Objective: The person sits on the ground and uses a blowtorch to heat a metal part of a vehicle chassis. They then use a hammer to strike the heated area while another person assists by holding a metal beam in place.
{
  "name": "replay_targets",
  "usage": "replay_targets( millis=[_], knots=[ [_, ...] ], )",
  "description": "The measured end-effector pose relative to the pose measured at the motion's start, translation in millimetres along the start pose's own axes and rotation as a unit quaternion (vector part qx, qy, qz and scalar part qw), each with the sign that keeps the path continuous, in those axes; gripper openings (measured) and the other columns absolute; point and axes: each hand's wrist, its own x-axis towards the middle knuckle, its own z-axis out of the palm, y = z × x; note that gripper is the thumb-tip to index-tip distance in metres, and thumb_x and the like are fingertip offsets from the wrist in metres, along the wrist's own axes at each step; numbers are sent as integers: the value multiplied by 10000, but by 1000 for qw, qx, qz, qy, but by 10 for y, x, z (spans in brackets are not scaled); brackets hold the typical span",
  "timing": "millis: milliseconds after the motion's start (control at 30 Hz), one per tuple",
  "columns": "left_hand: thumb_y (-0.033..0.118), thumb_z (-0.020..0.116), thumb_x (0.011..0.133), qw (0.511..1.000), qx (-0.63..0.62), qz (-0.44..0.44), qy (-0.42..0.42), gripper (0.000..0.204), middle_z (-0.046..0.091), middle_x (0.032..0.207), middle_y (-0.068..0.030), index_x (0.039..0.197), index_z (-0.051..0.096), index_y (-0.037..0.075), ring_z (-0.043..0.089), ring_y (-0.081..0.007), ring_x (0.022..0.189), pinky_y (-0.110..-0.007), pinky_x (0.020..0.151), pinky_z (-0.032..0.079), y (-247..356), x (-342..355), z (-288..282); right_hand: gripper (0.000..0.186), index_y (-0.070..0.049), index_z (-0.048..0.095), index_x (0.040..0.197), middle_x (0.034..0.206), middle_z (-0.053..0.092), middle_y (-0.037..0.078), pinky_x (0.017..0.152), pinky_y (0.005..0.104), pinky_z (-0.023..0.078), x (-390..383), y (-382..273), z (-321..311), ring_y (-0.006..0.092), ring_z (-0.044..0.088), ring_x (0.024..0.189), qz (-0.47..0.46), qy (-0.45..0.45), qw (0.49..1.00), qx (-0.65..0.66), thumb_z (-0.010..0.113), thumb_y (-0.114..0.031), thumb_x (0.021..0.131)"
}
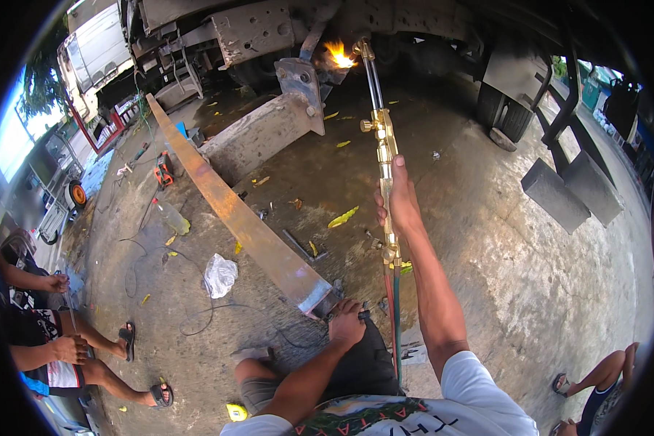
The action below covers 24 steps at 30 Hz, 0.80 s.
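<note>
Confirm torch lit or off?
Lit: a yellow-orange flame burns at the tip of the brass cutting torch gripped by the right hand.

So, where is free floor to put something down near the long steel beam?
Bare concrete lies right of the torch, up to the grey blocks. Left of the steel beam is crowded: bottle, white bag, cables, seated person's feet.

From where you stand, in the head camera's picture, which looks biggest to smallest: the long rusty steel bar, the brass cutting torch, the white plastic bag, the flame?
1. Long rusty steel bar
2. Brass cutting torch
3. White plastic bag
4. Flame

The flame lies farthest away, so its true size is unsure.
</note>
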Motion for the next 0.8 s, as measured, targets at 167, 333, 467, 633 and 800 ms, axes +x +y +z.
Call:
replay_targets(
  millis=[167, 333, 467, 633, 800],
  knots=[
    [166, 663, 818, 999, -2, -20, -45, 549, 508, 1468, -102, 1349, 586, 50, 357, -286, 1468, -395, 1205, 329, -6, 70, -21, 734, -51, 474, 867, 585, 439, 11, 392, 295, 383, -2, -2, -13, 108, 440, 434, -3, 1, 1000, -10, 297, -753, 989],
    [169, 663, 808, 999, -22, -29, -21, 490, 544, 1419, -87, 1287, 625, 75, 418, -281, 1417, -439, 1182, 328, -37, 80, 49, 759, -48, 482, 860, 584, 445, 12, 384, 290, 377, 13, -14, 3, 108, 438, 428, 1, 10, 1000, -14, 295, -775, 978],
    [174, 655, 809, 999, -27, -28, -14, 471, 561, 1382, -83, 1273, 634, 97, 485, -286, 1351, -434, 1137, 379, -2, 85, 23, 780, -46, 490, 853, 582, 449, 12, 371, 287, 371, 57, 37, -58, 108, 440, 422, -3, 18, 1000, -12, 297, -793, 967],
    [182, 642, 822, 999, -14, -27, -24, 487, 554, 1361, -81, 1300, 613, 91, 504, -311, 1322, -409, 1087, 458, 23, 80, -8, 789, -61, 500, 879, 581, 444, 19, 378, 302, 362, 75, 46, -56, 125, 413, 406, -7, 14, 1000, -14, 291, -819, 949],
    [197, 667, 805, 1000, 1, 8, 5, 450, 571, 1308, -53, 1243, 638, 96, 513, -296, 1295, -417, 1054, 481, 40, 83, 12, 765, -59, 481, 851, 581, 453, 12, 371, 287, 383, 44, 21, -68, 104, 452, 430, -8, 9, 1000, -19, 302, -794, 964]
  ],
)
